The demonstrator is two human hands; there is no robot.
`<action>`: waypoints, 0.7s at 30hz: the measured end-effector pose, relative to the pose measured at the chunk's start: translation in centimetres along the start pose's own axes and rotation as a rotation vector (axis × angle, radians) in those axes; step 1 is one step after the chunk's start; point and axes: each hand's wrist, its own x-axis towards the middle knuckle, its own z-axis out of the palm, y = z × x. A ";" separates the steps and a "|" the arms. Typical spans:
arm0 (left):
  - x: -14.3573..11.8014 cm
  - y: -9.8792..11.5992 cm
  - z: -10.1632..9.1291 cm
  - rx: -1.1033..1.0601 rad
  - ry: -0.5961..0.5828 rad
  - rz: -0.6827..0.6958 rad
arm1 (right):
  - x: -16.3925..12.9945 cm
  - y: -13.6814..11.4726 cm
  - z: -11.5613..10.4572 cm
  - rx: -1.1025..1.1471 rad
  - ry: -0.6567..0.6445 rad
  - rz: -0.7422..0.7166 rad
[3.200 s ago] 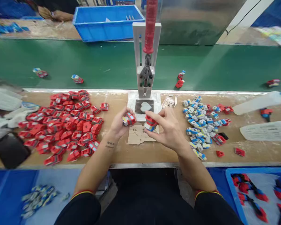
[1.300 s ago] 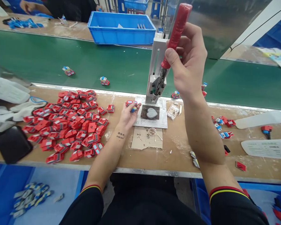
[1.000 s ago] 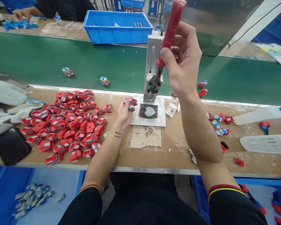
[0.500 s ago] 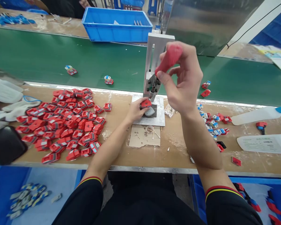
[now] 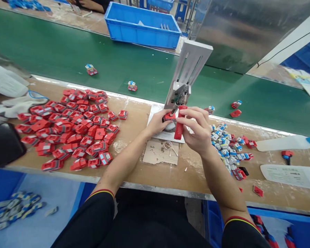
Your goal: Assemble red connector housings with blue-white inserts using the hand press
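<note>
A metal toggle-clamp press (image 5: 189, 63) stands on a pale base plate in front of me. My right hand (image 5: 198, 132) is closed on its red lever handle (image 5: 179, 130), which points down towards me. My left hand (image 5: 157, 122) grips a small red plastic toy part (image 5: 169, 116) with a dark end. That part sits under the press tip, over a grey rounded piece (image 5: 170, 126) on the base. The tip appears to meet the red part, but I cannot see the exact contact.
Many red toy parts (image 5: 77, 127) are heaped on the left. White-and-blue pieces (image 5: 224, 144) lie right. Cardboard (image 5: 155, 155) with cotton swabs lies in front of the press. Behind runs a green belt (image 5: 67, 51), with a blue crate (image 5: 144, 32) beyond and another person's hands (image 5: 91, 4).
My right hand has swung the red lever down from its raised position. My left hand still holds the red toy part under the press. The whole view has tilted and shifted somewhat.
</note>
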 end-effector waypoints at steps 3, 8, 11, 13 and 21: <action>-0.1 -0.4 0.2 -0.014 0.008 0.016 | -1.3 0.0 0.3 0.078 0.088 0.162; -0.1 -0.8 0.3 -0.031 0.018 0.039 | -3.8 2.0 1.0 0.166 0.075 0.568; 0.0 -1.1 0.3 -0.032 0.003 0.050 | -5.4 3.7 2.2 0.075 -0.132 0.680; 0.0 -1.2 0.3 -0.023 -0.006 0.056 | -6.1 4.5 3.3 0.046 -0.269 0.669; 0.1 -2.0 0.6 -0.005 0.005 0.111 | -6.3 6.5 6.6 0.017 -0.258 0.607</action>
